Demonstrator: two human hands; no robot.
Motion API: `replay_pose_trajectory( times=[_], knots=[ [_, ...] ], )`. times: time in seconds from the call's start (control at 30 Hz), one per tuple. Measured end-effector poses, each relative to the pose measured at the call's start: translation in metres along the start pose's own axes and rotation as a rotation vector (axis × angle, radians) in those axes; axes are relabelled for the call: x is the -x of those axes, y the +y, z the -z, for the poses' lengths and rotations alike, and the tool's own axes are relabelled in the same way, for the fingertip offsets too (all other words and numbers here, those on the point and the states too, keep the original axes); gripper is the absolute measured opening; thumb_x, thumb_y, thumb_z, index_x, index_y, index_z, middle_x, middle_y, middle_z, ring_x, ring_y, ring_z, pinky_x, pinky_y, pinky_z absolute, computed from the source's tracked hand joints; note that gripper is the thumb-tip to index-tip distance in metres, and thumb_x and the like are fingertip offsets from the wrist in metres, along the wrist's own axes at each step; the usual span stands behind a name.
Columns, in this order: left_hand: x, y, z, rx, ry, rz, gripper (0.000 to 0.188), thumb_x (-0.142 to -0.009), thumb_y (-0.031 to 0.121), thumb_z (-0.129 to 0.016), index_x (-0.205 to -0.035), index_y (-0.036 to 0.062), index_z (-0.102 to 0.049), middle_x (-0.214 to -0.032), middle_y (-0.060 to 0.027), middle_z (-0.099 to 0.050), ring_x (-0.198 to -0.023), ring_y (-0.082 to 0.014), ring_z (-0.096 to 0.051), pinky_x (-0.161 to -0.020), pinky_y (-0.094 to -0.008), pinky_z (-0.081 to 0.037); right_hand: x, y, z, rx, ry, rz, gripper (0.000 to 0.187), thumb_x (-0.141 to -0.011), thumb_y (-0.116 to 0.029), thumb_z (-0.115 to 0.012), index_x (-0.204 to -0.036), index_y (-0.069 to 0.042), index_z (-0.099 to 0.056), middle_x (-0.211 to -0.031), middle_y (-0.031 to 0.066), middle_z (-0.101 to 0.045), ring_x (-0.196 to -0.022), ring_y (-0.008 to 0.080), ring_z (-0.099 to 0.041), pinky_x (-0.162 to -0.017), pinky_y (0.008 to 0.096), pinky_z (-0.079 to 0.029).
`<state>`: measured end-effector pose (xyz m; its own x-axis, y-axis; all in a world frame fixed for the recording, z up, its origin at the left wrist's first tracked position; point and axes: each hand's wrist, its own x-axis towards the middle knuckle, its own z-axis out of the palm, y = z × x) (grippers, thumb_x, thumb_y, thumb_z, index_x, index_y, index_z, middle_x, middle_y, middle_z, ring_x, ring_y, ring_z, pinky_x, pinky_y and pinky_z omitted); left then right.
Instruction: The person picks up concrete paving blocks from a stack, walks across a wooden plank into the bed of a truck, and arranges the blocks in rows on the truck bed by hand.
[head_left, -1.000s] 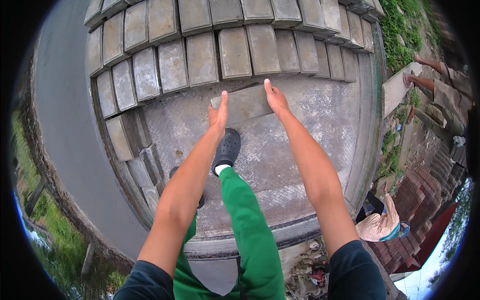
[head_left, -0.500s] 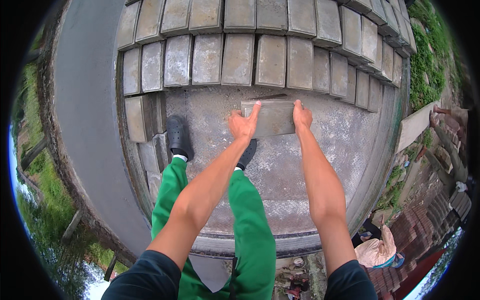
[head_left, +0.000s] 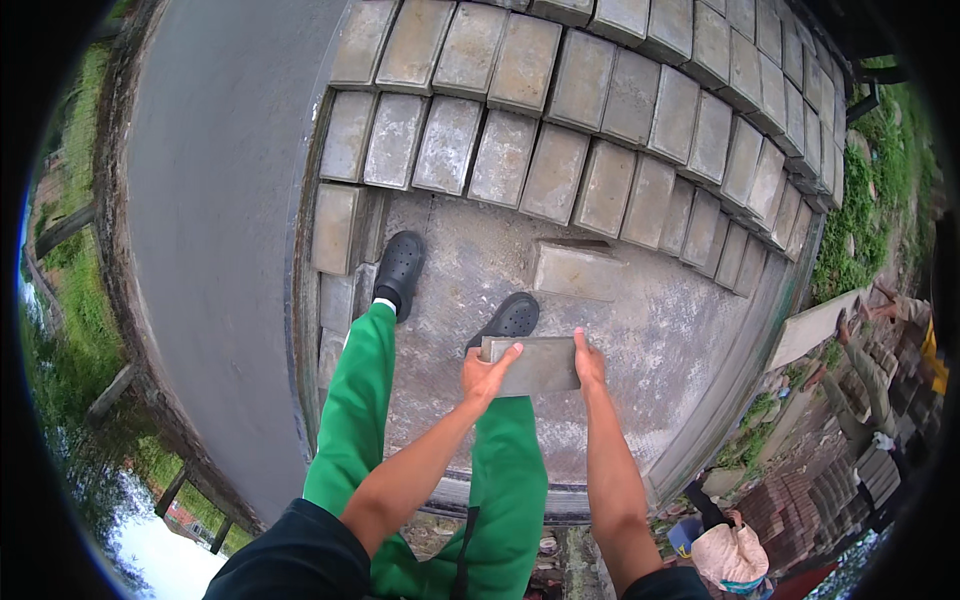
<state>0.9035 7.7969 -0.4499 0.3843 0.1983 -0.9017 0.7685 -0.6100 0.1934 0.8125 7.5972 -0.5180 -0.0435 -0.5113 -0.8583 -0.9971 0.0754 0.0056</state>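
Note:
Between my two hands hangs a grey rectangular concrete block (head_left: 540,368), held level in front of my shins. My left hand (head_left: 484,378) grips its left end with the thumb on top, and my right hand (head_left: 590,360) clasps the right end. A second concrete block (head_left: 578,272) lies alone on the metal truck bed (head_left: 640,340), just beyond my right shoe (head_left: 512,315). Past it, stacked rows of similar concrete blocks (head_left: 555,172) stand close together in steps.
My left shoe (head_left: 400,268) is beside a short column of blocks (head_left: 337,228) at the bed's left edge. Outside on the left runs a grey road (head_left: 210,250). To the right, a person in a pale top (head_left: 728,552) is near reddish stacked pavers (head_left: 790,520), and a plank (head_left: 815,328) slopes against the bed.
My hands have drawn the held block back toward my legs, uncovering the block lying on the bed. The view has turned, and the stacked rows now slant down to the right.

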Motion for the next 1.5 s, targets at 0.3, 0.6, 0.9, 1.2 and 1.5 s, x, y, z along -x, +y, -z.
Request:
replay_pose_trajectory(
  times=[0.3, 0.6, 0.9, 1.2, 1.5],
  knots=[
    [-0.082, -0.050, 0.108, 0.497, 0.142, 0.263, 0.095, -0.068, 0.064, -0.076, -0.120, -0.0134, -0.055, -0.116, -0.0210, -0.063, -0.109, -0.0281, -0.060, -0.097, -0.0386, -0.045, 0.066, -0.157, -0.089, 0.173, -0.231, 0.328, 0.091, -0.079, -0.070, -0.058, -0.128, 0.006, -0.056, -0.129, 0.0284, -0.057, -0.125, 0.0383, -0.053, -0.104, 0.0404, -0.040],
    [-0.112, 0.016, 0.141, 0.686, 0.336, 0.218, 0.094, -0.071, 0.058, -0.079, -0.119, -0.0171, -0.048, -0.113, -0.0247, -0.060, -0.100, -0.0288, -0.060, -0.090, -0.0366, -0.048, 0.076, -0.212, -0.146, -0.362, -0.426, 0.096, 0.110, -0.075, -0.056, -0.077, -0.150, 0.001, -0.019, -0.143, 0.0289, -0.040, -0.135, 0.0404, -0.039, -0.108, 0.0573, -0.034],
    [-0.107, -0.019, 0.079, 0.938, 0.430, 0.386, 0.086, -0.077, 0.054, -0.076, -0.124, -0.0134, -0.051, -0.122, -0.0192, -0.060, -0.106, -0.0270, -0.060, -0.095, -0.0376, -0.046, 0.055, -0.136, -0.216, -0.625, -0.780, -0.022, 0.092, -0.079, -0.036, -0.079, -0.145, 0.003, -0.028, -0.136, 0.0202, -0.048, -0.124, 0.0334, -0.050, -0.099, 0.0508, -0.044],
    [-0.136, -0.086, 0.048, 1.305, 0.329, 0.593, 0.073, -0.079, 0.046, -0.076, -0.125, -0.0061, -0.054, -0.125, -0.0147, -0.060, -0.110, -0.0270, -0.061, -0.095, -0.0412, -0.049, 0.016, -0.064, -0.273, -0.331, -0.483, -0.029, 0.090, -0.075, -0.035, -0.080, -0.137, 0.014, -0.037, -0.133, 0.0253, -0.053, -0.120, 0.0322, -0.055, -0.100, 0.0379, -0.043],
    [-0.260, -0.108, 0.100, 1.014, 0.258, 0.161, 0.092, -0.087, 0.053, -0.066, -0.142, -0.0111, -0.030, -0.141, -0.0209, -0.045, -0.126, -0.0303, -0.048, -0.106, -0.0412, -0.038, -0.018, -0.165, -0.354, -0.176, -0.476, 0.728, 0.095, -0.083, -0.050, -0.068, -0.151, -0.001, -0.024, -0.149, 0.0234, -0.038, -0.137, 0.0378, -0.038, -0.112, 0.0430, -0.031]
  ],
)
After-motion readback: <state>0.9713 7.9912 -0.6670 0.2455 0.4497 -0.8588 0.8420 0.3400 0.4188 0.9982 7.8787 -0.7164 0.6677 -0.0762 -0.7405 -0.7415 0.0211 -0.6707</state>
